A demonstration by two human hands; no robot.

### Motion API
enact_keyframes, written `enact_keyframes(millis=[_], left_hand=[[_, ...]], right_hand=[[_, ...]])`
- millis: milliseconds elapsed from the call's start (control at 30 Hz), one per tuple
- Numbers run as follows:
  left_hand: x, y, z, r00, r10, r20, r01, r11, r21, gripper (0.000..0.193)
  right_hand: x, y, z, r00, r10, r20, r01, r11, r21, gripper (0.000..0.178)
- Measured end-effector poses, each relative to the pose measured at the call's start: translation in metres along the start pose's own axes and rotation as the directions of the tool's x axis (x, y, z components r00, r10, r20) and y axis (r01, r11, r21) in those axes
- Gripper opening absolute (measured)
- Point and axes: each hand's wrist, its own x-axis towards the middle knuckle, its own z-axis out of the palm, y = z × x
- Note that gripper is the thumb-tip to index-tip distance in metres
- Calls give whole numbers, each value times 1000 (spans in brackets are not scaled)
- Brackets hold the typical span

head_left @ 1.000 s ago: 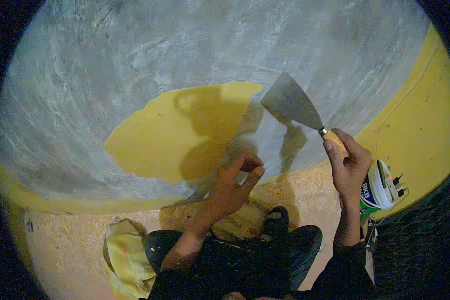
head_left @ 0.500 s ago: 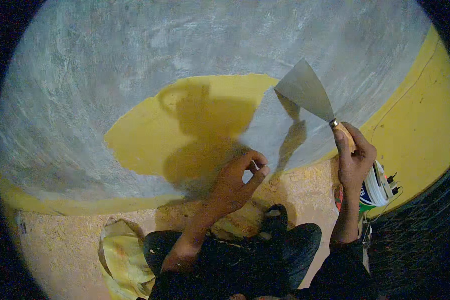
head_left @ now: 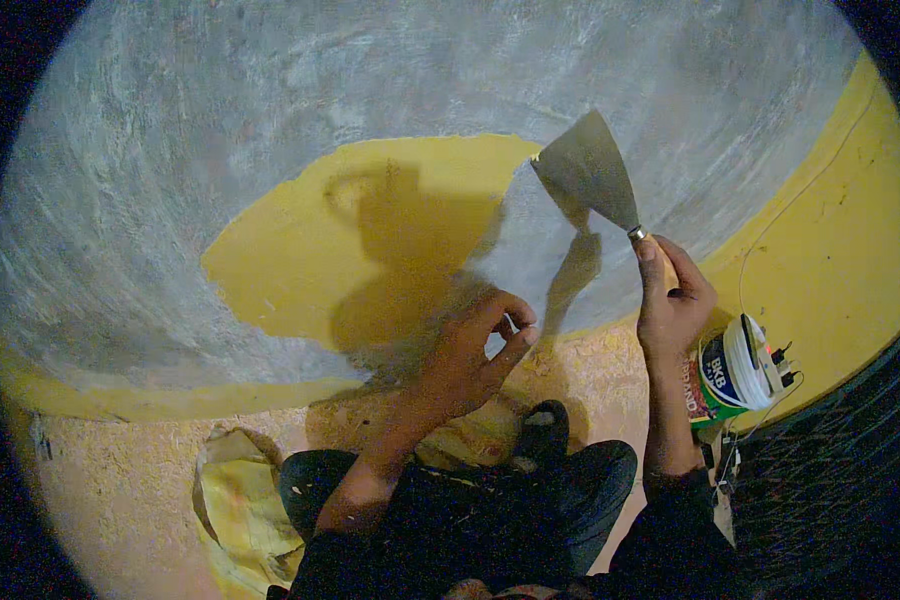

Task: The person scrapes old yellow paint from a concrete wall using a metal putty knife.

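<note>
My right hand (head_left: 675,305) grips the handle of a wide putty knife (head_left: 592,170). Its broad metal blade points up and left, over the boundary between grey coating and bare yellow on the wall (head_left: 370,60). Where the blade's left corner appears to meet the surface, I cannot tell whether it presses on it. My left hand (head_left: 475,350) is held low in front of the yellow patch (head_left: 270,260), thumb and fingertips drawn together in a pinch. Anything between those fingertips is too small to make out. Shadows of my hands and the knife fall across the patch and the grey.
A paint bucket (head_left: 725,375) with a white rim stands beside my right forearm, near a power strip (head_left: 782,368) with plugs and a thin cable. A crumpled yellow sack (head_left: 245,510) lies on the floor at lower left. A dark patterned mat (head_left: 820,480) covers the lower right.
My right hand has moved left with the putty knife, its blade sliding left toward the yellow patch. More of the paint bucket now shows. The left hand keeps nearly the same place and pinch.
</note>
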Motion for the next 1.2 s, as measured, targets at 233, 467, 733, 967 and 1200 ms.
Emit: enact_keyframes(millis=[233,467,733,967,1200], left_hand=[[2,5,10,993,-69,91,69,998,-4,14],[-2,-25,21,984,-89,153,95,995,-32,15],[-2,-32,13,986,-97,132,103,994,-35,15],[0,-34,14,995,-74,64,75,997,-11,15],[-3,-36,10,997,-48,63,49,999,-21,14]], right_hand=[[-2,4,9,999,20,-44,-18,999,37,20],[2,9,-11,986,-165,4,164,986,10,20],[-8,-4,5,991,-121,-57,122,993,5,20],[-4,1,6,998,-61,-26,60,998,-34,21],[-7,1,15,989,-121,-89,119,993,-22,21]])
